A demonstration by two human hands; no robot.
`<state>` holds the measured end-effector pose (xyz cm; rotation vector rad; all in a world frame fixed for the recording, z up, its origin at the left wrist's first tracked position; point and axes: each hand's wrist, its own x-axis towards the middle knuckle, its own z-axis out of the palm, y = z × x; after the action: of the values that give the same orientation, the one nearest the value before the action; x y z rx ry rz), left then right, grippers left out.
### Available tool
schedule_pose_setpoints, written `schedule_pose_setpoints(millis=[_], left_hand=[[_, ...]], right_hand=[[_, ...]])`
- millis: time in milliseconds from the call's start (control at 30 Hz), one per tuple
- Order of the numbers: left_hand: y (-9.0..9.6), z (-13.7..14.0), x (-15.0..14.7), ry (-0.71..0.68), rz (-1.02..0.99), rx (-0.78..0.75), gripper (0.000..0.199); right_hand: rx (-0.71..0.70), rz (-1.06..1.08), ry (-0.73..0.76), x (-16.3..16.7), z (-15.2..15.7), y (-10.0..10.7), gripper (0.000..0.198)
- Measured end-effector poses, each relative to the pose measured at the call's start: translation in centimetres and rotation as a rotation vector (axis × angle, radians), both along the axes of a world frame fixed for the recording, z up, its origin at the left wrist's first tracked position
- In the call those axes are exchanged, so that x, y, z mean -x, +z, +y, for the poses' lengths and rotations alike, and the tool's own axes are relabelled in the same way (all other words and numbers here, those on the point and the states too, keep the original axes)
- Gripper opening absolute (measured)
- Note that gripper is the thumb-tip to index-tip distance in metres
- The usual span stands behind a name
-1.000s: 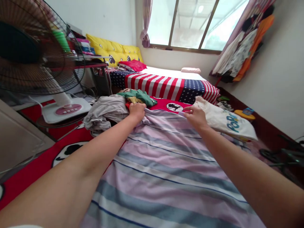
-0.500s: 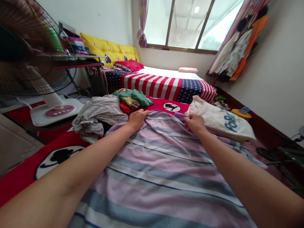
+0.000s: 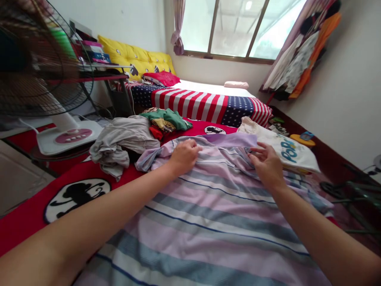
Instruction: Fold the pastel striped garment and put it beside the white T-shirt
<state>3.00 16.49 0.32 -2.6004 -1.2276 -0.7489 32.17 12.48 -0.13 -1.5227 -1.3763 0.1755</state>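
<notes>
A striped shirt (image 3: 214,214) in lilac, grey and blue lies spread before me, its plain purple collar (image 3: 232,139) at the far end. My left hand (image 3: 185,157) is closed, its curled fingers on the cloth left of the collar; their tips are partly hidden. At the collar's right end, my right hand (image 3: 268,163) has its fingers apart, the tips touching or just over the shirt. Left of the shirt is a crumpled grey garment (image 3: 125,139), with a green garment (image 3: 169,120) behind it. A white garment with blue lettering (image 3: 285,149) lies beyond my right hand.
Beneath the clothes is a red cover (image 3: 26,214) with black-and-white figures. A fan (image 3: 68,133) stands at the left. Behind is a bed with a flag-patterned cover (image 3: 190,104). Clothes (image 3: 312,55) hang at the right wall, and a dark metal frame (image 3: 357,198) stands at right.
Both hands have moved nearer and rightward. My right hand has let go of the collar edge and its fingers have spread. The purple collar now lies laid out in view.
</notes>
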Motion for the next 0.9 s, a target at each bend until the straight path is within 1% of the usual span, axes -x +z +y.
schedule_pose_setpoints(millis=[67,133,267,333,400,467,533,633,700,767,833,900], left_hand=[[-1.0,-2.9,1.3,-0.088,0.022,0.073,0.028],[-1.6,-5.3,3.6,-0.093,0.033,0.112,0.03],[-2.0,-8.1,9.2,-0.027,0.061,0.168,0.031],[-2.1,-9.0,11.4,0.019,0.055,0.19,0.029],[-2.2,-9.7,12.7,0.07,0.037,0.19,0.027],[-2.3,-10.2,13.2,0.106,0.021,0.182,0.025],[-2.4,-10.6,13.1,0.119,0.007,0.193,0.024],[-2.6,-10.7,12.6,0.114,-0.05,0.251,0.024],[-2.7,-10.6,12.5,0.095,-0.093,0.293,0.024],[-2.8,-10.4,13.0,0.071,-0.121,0.31,0.025],[-2.8,-10.2,13.9,0.051,-0.137,0.298,0.026],[-2.7,-10.0,15.1,0.049,-0.152,0.274,0.026]], right_hand=[[0.002,-0.232,-0.001,-1.3,-2.0,-0.1,0.03],[0.024,-0.411,-0.017,-3.2,-4.0,-0.3,0.021],[0.089,-0.62,-0.084,-7.8,-6.7,-1.0,0.022],[0.144,-0.66,-0.097,-9.8,-7.1,-1.5,0.027],[0.198,-0.649,-0.117,-11.0,-6.9,-1.9,0.034],[0.236,-0.613,-0.154,-11.4,-6.3,-2.1,0.038],[0.265,-0.611,-0.181,-10.9,-5.5,-2.1,0.038],[0.321,-0.701,-0.189,-9.4,-4.4,-1.7,0.033],[0.361,-0.775,-0.188,-8.4,-3.9,-1.0,0.028],[0.417,-0.789,-0.2,-8.1,-3.6,-0.1,0.024],[0.478,-0.742,-0.265,-8.6,-3.6,1.1,0.023],[0.525,-0.673,-0.379,-9.7,-3.5,2.1,0.025]])
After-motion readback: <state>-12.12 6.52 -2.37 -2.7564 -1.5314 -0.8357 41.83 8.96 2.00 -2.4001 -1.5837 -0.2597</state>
